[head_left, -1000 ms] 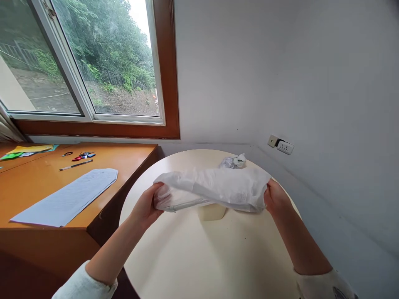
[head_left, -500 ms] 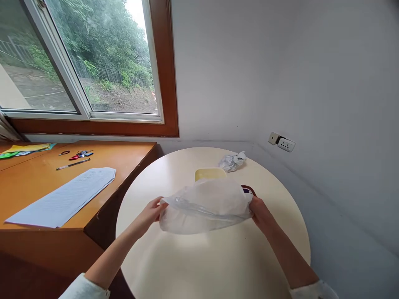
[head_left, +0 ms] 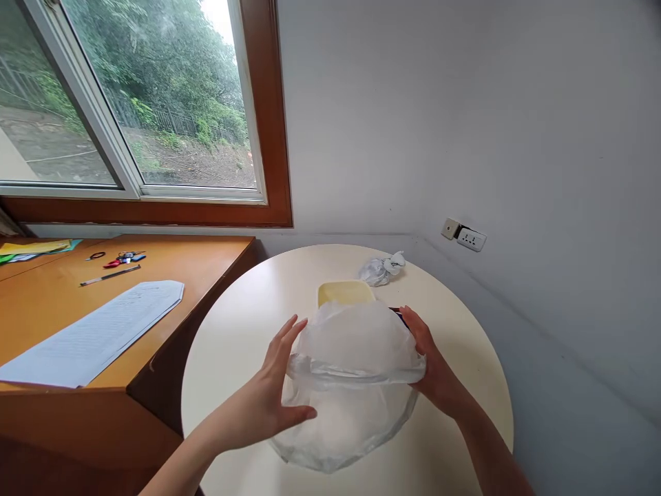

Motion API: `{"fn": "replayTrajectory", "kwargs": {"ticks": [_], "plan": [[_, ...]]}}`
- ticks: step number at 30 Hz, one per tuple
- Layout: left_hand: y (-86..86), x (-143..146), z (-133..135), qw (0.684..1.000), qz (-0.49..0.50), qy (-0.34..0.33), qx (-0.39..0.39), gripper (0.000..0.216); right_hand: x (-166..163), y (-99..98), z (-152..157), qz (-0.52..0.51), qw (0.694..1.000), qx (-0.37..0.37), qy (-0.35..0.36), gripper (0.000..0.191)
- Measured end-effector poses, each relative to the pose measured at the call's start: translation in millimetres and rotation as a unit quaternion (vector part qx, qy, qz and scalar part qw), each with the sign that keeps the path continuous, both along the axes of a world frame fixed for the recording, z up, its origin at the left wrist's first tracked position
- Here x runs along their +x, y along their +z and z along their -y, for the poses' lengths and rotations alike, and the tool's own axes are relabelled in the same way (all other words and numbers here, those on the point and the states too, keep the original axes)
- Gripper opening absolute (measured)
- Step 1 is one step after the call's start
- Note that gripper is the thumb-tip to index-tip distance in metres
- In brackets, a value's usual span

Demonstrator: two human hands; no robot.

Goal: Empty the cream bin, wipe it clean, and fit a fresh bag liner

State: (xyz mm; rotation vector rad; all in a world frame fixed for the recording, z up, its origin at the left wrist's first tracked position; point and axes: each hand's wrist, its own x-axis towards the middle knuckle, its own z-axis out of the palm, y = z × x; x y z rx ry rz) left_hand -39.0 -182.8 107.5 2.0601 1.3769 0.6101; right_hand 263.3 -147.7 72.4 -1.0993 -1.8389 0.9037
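A translucent white plastic bag (head_left: 356, 413) spreads over the near middle of the round table, its mouth edge folded across the middle. At its left side my left hand (head_left: 273, 386) is open, thumb and fingers spread apart around the plastic. My right hand (head_left: 431, 362) grips the bag's right edge, with some fingertips hidden by plastic. Just behind the bag sits a pale yellow shallow container (head_left: 345, 292), its near part covered. A dark object with a brown edge (head_left: 395, 311) shows slightly beside my right fingers; most of it is hidden.
Toward the back of the round table (head_left: 232, 324) lies a crumpled knotted plastic bag (head_left: 381, 269). An orange desk (head_left: 206, 265) on the left bears paper sheets (head_left: 103, 331), a pen (head_left: 110, 275) and keys (head_left: 124, 259). The wall has a socket (head_left: 471, 239).
My left hand has let go of the bag's edge and spread its fingers. The bag has dropped open toward me, its lower part now hanging nearer. The view has shifted slightly.
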Motion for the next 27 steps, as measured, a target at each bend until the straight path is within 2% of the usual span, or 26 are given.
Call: {"fn": "replayTrajectory", "kwargs": {"ticks": [3, 6, 8, 10, 12, 15, 18, 20, 22, 23, 27], "plan": [[-1.2, 6, 2, 1.0, -0.004, 0.013, 0.01, 0.108, 2, 2.7, 2, -0.014, 0.999, 0.039, -0.019, 0.079], [-12.3, 17, -4, 0.991, -0.003, 0.065, 0.116, 0.1, -5, 7.4, -1, 0.012, 0.994, 0.079, -0.072, 0.061], [-18.2, 24, -11, 0.983, 0.021, 0.091, 0.159, 0.076, -12, 11.2, -7, 0.005, 0.992, 0.093, -0.09, 0.039], [-17.4, 28, -17, 0.979, 0.064, 0.104, 0.164, 0.048, -17, 15.2, -16, -0.027, 0.99, 0.095, -0.101, 0.021], [-9.3, 30, -24, 0.971, 0.129, 0.114, 0.165, 0.026, -22, 19.3, -28, -0.07, 0.989, 0.062, -0.118, 0.017], [8.9, 32, -40, 0.946, 0.231, 0.149, 0.171, 0.013, -28, 25.7, -49, -0.139, 0.98, -0.015, -0.143, 0.016], [20.7, 33, -68, 0.933, 0.262, 0.189, 0.159, 0.006, -35, 29.7, -76, -0.187, 0.968, -0.048, -0.162, 0.016], [21.4, 32, -91, 0.926, 0.282, 0.201, 0.151, 0.006, -40, 28.8, -96, -0.198, 0.962, -0.066, -0.177, 0.018], [17.3, 31, -115, 0.918, 0.327, 0.206, 0.09, 0.011, -43, 23.9, -116, -0.203, 0.959, -0.083, -0.178, 0.022], [13.9, 31, -127, 0.912, 0.349, 0.212, 0.033, 0.015, -44, 20.2, -125, -0.205, 0.96, -0.088, -0.172, 0.026], [-5.1, 30, -162, 0.912, 0.349, 0.199, -0.082, 0.025, -44, 1.0, -151, -0.18, 0.972, -0.068, -0.134, 0.032]]}}
